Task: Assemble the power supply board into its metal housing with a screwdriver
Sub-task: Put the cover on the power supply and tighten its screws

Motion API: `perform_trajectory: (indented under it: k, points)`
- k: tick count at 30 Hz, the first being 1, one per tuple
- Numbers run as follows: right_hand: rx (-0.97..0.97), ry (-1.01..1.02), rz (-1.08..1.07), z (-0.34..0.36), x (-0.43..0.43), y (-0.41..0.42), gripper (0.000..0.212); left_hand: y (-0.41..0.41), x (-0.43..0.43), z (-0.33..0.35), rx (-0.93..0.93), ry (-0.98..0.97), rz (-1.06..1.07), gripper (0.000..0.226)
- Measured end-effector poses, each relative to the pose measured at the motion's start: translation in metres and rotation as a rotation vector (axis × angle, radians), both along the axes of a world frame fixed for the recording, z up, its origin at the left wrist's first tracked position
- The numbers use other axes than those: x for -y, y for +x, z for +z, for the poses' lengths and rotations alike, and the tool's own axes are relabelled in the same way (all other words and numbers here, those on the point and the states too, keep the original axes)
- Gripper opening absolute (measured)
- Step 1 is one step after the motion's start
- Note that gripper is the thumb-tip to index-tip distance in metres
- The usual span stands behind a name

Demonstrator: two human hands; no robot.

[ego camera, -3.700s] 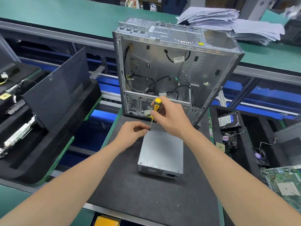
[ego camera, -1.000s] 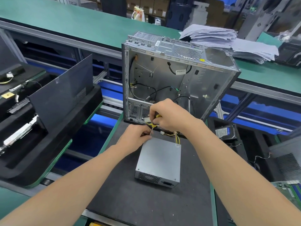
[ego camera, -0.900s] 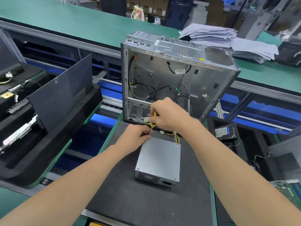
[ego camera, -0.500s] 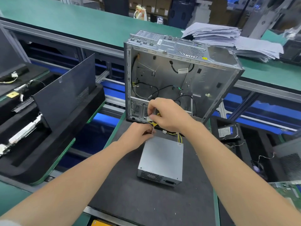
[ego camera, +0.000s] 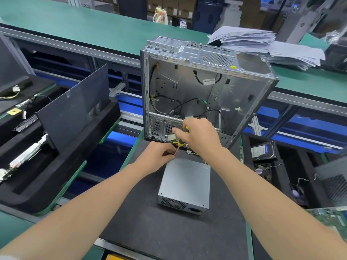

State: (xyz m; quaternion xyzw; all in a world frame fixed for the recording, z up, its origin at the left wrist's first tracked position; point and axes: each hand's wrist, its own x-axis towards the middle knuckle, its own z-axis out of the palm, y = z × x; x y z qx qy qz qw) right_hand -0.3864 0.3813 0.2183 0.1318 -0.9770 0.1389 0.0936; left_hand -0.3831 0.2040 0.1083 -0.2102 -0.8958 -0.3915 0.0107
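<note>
A silver power supply box [ego camera: 185, 182] lies flat on the black mat [ego camera: 169, 231], its vent grille facing me. My right hand [ego camera: 201, 136] grips a yellow-and-black screwdriver [ego camera: 181, 142], tip pointing down at the box's far left corner. My left hand [ego camera: 159, 153] is pinched around the screwdriver's shaft near the tip, at that same corner. Yellow wires and a white connector [ego camera: 171, 136] run from the box's far end. Behind them an open metal computer case [ego camera: 202, 91] stands upright with loose black cables inside.
A dark side panel [ego camera: 75, 107] leans in a black foam tray at left. A hard drive [ego camera: 262, 152] and small fans lie in a tray at right, a green circuit board [ego camera: 330, 216] at far right. A paper stack [ego camera: 262, 44] sits on the green bench behind.
Since 3.7 s ago the right hand has lowered over the screwdriver handle, hiding its yellow top. Over the last second both hands stay at the box's far left corner; only the view shifts slightly.
</note>
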Motion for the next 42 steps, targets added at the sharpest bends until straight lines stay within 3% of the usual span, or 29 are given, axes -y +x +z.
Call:
perform_trajectory:
  k: [4,6,10,14,17,19,22,25,29,32,36,39,41,42]
  points:
    - [0.126,0.022,0.381,0.018,-0.014,-0.004,0.008,-0.002,0.001,0.005,-0.063,-0.058,-0.064,0.013]
    - [0.213,-0.005,0.466,0.021,-0.019,-0.004,0.007,-0.002,0.001,0.006,-0.071,-0.056,-0.061,0.012]
    - [0.224,-0.117,0.303,0.014,-0.021,-0.005,0.01,0.001,0.001,0.002,-0.023,0.009,-0.014,0.015]
    - [0.132,-0.147,0.104,0.001,-0.01,-0.003,0.035,0.002,0.0,0.002,0.077,0.053,0.035,0.022]
    - [0.072,-0.166,0.072,-0.006,-0.001,0.004,0.046,0.002,0.002,0.003,0.206,0.121,0.063,0.028]
    - [0.012,-0.076,0.117,-0.004,-0.002,0.004,0.044,0.003,0.005,0.001,0.336,0.199,0.07,0.034]
    - [0.182,-0.108,0.314,0.005,-0.009,-0.002,0.009,0.007,0.007,-0.003,0.443,0.327,0.09,0.037]
    - [0.314,-0.174,0.398,0.007,-0.014,-0.005,0.017,0.008,0.006,-0.005,0.464,0.394,0.124,0.037]
    - [0.223,-0.137,0.3,0.003,-0.004,-0.004,0.015,0.006,0.004,-0.006,0.491,0.415,0.143,0.037]
    - [0.141,-0.089,0.14,0.0,0.01,-0.003,0.037,0.005,0.003,-0.005,0.529,0.416,0.146,0.038]
    - [0.065,-0.108,0.01,-0.007,0.018,0.001,0.04,0.004,0.001,-0.004,0.567,0.419,0.168,0.039]
    - [0.026,-0.047,0.098,-0.001,0.011,-0.004,0.032,0.005,0.001,-0.005,0.546,0.432,0.175,0.031]
    - [0.211,-0.233,0.289,0.006,0.003,-0.008,0.01,0.006,0.0,-0.006,0.521,0.441,0.183,0.027]
    - [0.308,-0.298,0.389,0.008,-0.001,-0.009,0.012,0.006,0.0,-0.006,0.513,0.441,0.191,0.026]
